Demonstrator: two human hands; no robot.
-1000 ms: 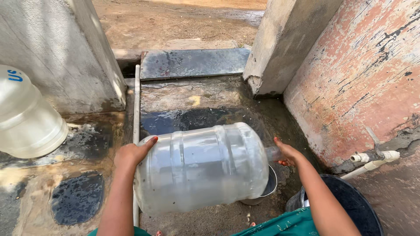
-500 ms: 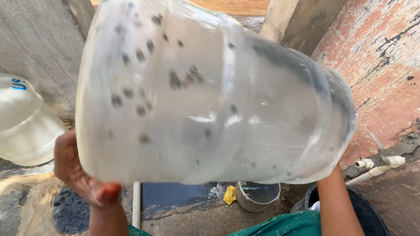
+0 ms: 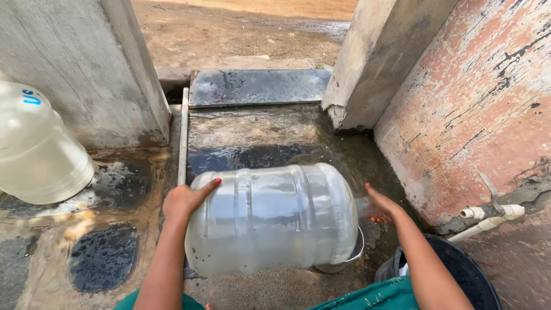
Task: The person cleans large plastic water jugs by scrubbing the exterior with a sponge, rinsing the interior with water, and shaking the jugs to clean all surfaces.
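Big clear water jug (image 3: pixel 272 218) held sideways over wet concrete floor (image 3: pixel 252 138).
Ribbed, translucent, speckled inside; left hand (image 3: pixel 186 201) pressed flat on its base, right hand (image 3: pixel 381 206) gripping its neck, above a small metal bowl (image 3: pixel 347 258).

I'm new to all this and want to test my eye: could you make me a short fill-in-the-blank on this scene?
1. The big clear water jug held between both hands lies on its ____.
2. The left hand presses against the jug's ____ end.
3. The right hand is at the jug's ____ end.
4. A second jug rests on the ____ side of the view.

Missing words: side; bottom; neck; left
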